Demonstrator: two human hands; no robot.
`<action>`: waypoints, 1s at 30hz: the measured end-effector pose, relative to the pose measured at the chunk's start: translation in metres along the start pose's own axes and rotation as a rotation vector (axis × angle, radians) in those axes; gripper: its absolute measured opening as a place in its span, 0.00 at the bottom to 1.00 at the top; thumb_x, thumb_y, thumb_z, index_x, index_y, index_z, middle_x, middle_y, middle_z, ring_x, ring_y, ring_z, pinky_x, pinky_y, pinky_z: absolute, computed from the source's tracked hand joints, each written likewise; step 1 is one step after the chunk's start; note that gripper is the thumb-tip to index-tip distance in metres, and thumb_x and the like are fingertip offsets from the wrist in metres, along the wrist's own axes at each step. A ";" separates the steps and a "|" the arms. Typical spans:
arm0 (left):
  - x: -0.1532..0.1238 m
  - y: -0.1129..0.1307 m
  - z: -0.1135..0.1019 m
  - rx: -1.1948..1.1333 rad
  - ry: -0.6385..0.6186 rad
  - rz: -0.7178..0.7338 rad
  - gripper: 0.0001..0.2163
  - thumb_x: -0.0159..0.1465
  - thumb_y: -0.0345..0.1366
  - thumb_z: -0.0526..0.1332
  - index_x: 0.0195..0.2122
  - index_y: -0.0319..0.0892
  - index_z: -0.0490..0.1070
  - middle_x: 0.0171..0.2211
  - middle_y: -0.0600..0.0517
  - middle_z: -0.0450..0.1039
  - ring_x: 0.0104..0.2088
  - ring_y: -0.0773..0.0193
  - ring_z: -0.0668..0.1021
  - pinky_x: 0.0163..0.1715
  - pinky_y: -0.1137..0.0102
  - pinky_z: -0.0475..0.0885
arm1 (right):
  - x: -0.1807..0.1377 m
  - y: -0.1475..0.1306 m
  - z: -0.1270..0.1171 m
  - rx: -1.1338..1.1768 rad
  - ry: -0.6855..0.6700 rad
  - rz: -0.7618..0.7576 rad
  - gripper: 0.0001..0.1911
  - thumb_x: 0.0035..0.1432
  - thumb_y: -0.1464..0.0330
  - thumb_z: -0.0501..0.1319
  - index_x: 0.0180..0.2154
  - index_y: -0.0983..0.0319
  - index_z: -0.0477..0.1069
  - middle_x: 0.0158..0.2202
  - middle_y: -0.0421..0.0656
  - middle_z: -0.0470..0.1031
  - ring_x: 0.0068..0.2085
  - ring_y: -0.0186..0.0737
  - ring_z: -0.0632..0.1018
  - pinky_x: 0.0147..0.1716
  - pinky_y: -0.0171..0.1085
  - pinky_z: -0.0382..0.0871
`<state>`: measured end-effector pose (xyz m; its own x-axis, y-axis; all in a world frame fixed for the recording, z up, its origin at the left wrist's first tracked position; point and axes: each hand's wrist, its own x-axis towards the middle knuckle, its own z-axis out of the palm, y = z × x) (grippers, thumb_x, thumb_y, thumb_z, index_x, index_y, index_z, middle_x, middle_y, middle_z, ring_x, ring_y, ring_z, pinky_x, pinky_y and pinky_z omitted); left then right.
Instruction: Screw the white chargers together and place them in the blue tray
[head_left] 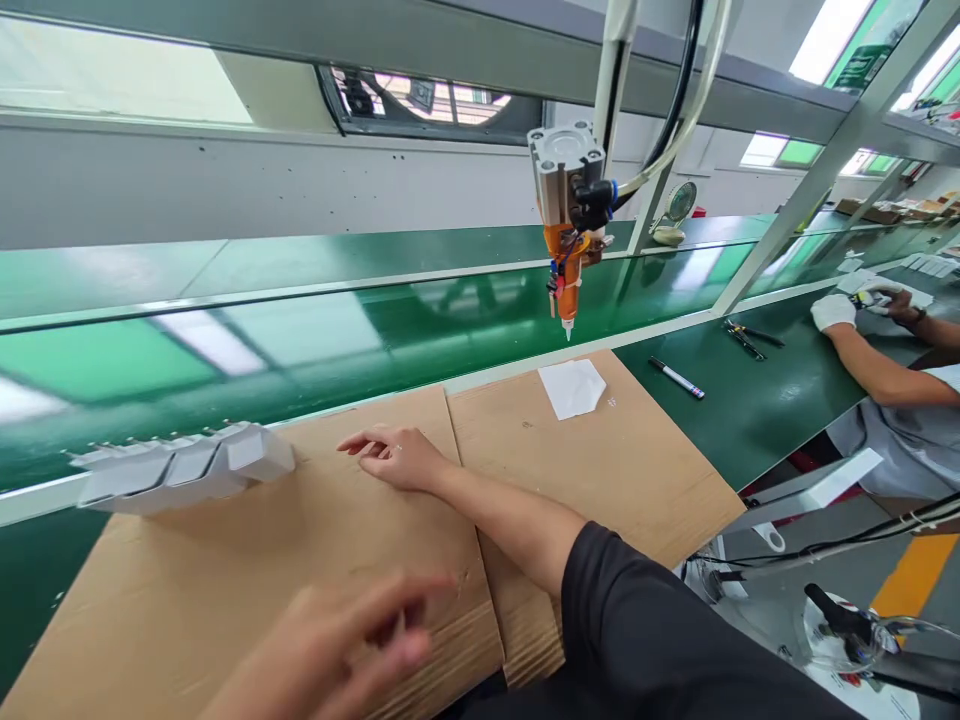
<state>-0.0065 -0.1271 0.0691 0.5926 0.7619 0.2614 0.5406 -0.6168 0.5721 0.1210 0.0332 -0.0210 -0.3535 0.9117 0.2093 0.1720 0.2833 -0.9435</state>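
My right hand [394,457] lies flat on a brown cardboard sheet [247,560], fingers stretched out to the left and holding nothing. A short way left of its fingertips, a row of white plastic pieces [184,465] lies on the cardboard's far edge. My left hand [337,645] hovers low in front, blurred, its fingers apart and pointing right, with nothing in them. A black sleeve covers my right upper arm.
A second cardboard sheet [622,470] carries a white flat piece [572,387] under an orange dispensing nozzle [566,275] hung on hoses. A green conveyor belt [300,330] runs behind. A marker [676,378] and pliers [750,338] lie right. A co-worker's gloved hand [832,312] works far right.
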 end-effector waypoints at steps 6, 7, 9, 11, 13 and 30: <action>0.071 -0.102 -0.027 0.146 0.129 -0.513 0.18 0.59 0.53 0.52 0.36 0.49 0.75 0.24 0.55 0.77 0.23 0.60 0.76 0.26 0.69 0.69 | -0.002 -0.009 -0.001 0.074 0.054 -0.011 0.20 0.50 0.74 0.61 0.46 0.57 0.73 0.47 0.38 0.74 0.32 0.29 0.72 0.39 0.32 0.69; 0.072 -0.113 -0.023 0.128 0.156 -0.550 0.18 0.59 0.52 0.52 0.37 0.47 0.74 0.25 0.54 0.77 0.24 0.61 0.77 0.28 0.70 0.70 | -0.003 -0.011 0.000 0.080 0.050 -0.010 0.20 0.50 0.75 0.61 0.46 0.57 0.73 0.48 0.39 0.74 0.32 0.28 0.72 0.38 0.31 0.69; 0.067 -0.127 -0.011 0.108 0.186 -0.568 0.18 0.59 0.50 0.52 0.40 0.45 0.74 0.26 0.53 0.78 0.26 0.60 0.78 0.30 0.70 0.70 | -0.003 -0.013 0.001 0.117 0.019 -0.003 0.21 0.49 0.76 0.60 0.46 0.58 0.73 0.48 0.39 0.73 0.32 0.28 0.71 0.36 0.31 0.69; 0.060 -0.130 0.000 0.113 0.198 -0.530 0.18 0.60 0.48 0.52 0.42 0.44 0.74 0.27 0.52 0.79 0.27 0.60 0.78 0.31 0.71 0.69 | -0.004 -0.016 0.002 0.212 -0.031 0.011 0.21 0.49 0.76 0.60 0.47 0.58 0.72 0.49 0.40 0.73 0.32 0.28 0.72 0.36 0.31 0.70; 0.055 -0.129 0.006 0.099 0.212 -0.482 0.16 0.61 0.46 0.52 0.41 0.44 0.74 0.27 0.52 0.78 0.27 0.62 0.77 0.32 0.71 0.68 | -0.003 -0.019 0.002 0.337 -0.065 0.038 0.22 0.48 0.74 0.61 0.48 0.59 0.71 0.49 0.41 0.73 0.32 0.28 0.72 0.37 0.32 0.70; 0.057 -0.127 -0.006 0.016 0.361 -0.384 0.13 0.65 0.45 0.57 0.38 0.43 0.76 0.28 0.54 0.78 0.26 0.69 0.75 0.30 0.74 0.65 | 0.006 -0.029 -0.013 0.621 -0.096 0.274 0.29 0.38 0.72 0.62 0.47 0.56 0.71 0.47 0.41 0.74 0.32 0.30 0.70 0.32 0.33 0.68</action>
<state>-0.0452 -0.0041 0.0160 0.1076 0.9516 0.2879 0.6889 -0.2802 0.6685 0.1261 0.0345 0.0111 -0.4569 0.8878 -0.0550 -0.2820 -0.2031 -0.9377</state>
